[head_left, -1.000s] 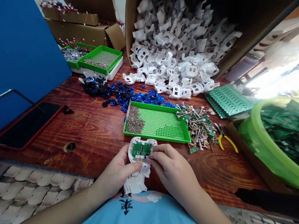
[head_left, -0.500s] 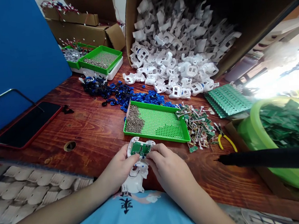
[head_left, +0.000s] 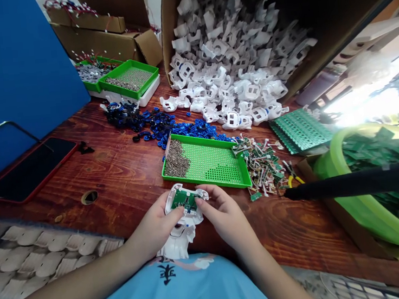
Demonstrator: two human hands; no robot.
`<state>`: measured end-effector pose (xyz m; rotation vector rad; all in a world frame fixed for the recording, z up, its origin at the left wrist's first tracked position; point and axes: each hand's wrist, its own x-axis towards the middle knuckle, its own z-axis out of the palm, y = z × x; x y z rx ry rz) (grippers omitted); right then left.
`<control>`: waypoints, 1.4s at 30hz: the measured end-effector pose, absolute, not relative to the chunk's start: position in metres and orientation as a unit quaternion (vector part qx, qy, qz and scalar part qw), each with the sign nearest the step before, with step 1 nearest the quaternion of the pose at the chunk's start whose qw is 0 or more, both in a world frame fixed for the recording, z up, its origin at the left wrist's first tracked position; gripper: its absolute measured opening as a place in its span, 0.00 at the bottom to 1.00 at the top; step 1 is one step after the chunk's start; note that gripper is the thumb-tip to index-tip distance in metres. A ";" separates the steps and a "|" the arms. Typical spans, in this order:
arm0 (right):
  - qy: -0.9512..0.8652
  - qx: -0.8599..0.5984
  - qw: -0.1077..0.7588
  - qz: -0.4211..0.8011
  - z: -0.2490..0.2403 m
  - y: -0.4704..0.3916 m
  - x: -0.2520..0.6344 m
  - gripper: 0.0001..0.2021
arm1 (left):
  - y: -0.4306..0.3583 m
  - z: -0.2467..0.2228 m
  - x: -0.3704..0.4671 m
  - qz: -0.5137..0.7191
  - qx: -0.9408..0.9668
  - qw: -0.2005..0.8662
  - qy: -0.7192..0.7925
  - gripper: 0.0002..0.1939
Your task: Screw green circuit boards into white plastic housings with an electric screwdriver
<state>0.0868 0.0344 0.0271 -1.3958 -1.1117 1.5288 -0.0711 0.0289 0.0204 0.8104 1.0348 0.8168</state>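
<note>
Between my hands, near the table's front edge, is a white plastic housing [head_left: 183, 238] with a green circuit board [head_left: 185, 200] lying in its upper part. My left hand [head_left: 160, 222] grips the housing's left side, its thumb at the board's lower edge. On the other side my right hand [head_left: 222, 210] is closed on the housing's right edge, with the thumb on the board's right end and fingers behind the rim. Just beyond stands a green tray [head_left: 210, 160], with a heap of small metal screws [head_left: 176, 161] at its left end.
White shells [head_left: 229, 86] spill from a large cardboard box. Blue rings [head_left: 198, 130] lie behind the tray. Wired boards [head_left: 265, 164] and yellow-handled pliers [head_left: 294, 177] are to its right. A black rod [head_left: 349, 181] crosses in front of a green tub [head_left: 326, 166]. A phone [head_left: 30, 170] lies left.
My right hand has shifted its grip, its thumb now on the board's right end. The black rod appears higher, covering part of the pliers. The whole view has shifted slightly.
</note>
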 end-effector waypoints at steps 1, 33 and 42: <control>-0.436 -0.546 0.383 0.604 0.028 0.035 0.085 0.21 | 0.029 0.021 -0.071 0.368 0.369 0.714 0.468 0.16; -0.807 -0.555 0.163 0.122 0.084 0.118 0.057 0.14 | 0.039 0.028 -0.124 0.436 0.130 0.754 0.473 0.20; -0.888 -0.443 -0.102 0.068 0.071 0.243 -0.045 0.14 | 0.020 0.017 -0.153 0.505 0.080 0.742 0.433 0.21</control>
